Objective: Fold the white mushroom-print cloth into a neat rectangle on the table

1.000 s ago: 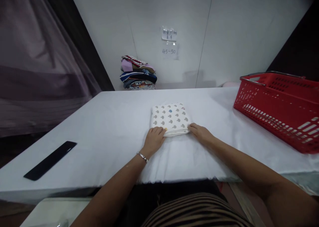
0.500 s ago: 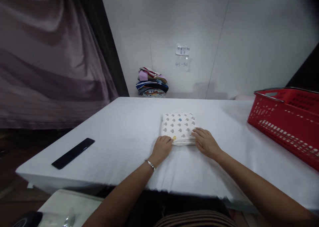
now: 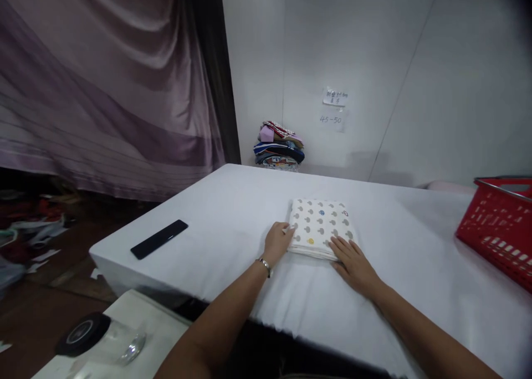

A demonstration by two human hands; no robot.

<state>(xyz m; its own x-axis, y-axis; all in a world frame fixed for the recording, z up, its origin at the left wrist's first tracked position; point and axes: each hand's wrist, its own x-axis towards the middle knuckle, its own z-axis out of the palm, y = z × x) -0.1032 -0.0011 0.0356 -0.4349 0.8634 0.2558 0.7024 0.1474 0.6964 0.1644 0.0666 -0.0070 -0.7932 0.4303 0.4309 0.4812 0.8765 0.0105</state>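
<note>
A folded white cloth (image 3: 320, 224), patterned with grey shapes and a few coloured ones, lies in a neat square near the middle of the table. My left hand (image 3: 279, 243) grips its left edge close to the front corner, with the thumb on top and the other fingers partly hidden. A silver bracelet circles that wrist. Across the front right corner of the cloth, my right hand (image 3: 353, 264) rests flat with its fingers stretched out. The stacked layers of the fold show along the front edge.
A white-covered table (image 3: 233, 213) holds a black phone-like slab (image 3: 159, 239) at left and a red basket (image 3: 499, 229) at right. Behind it stands a pile of folded clothes (image 3: 279, 149). A clear jar with a black lid (image 3: 114, 337) is at lower left.
My view has turned left, so everything sits further right. My right hand has flattened over the cloth's front right corner; my left hand has moved up along the left edge.
</note>
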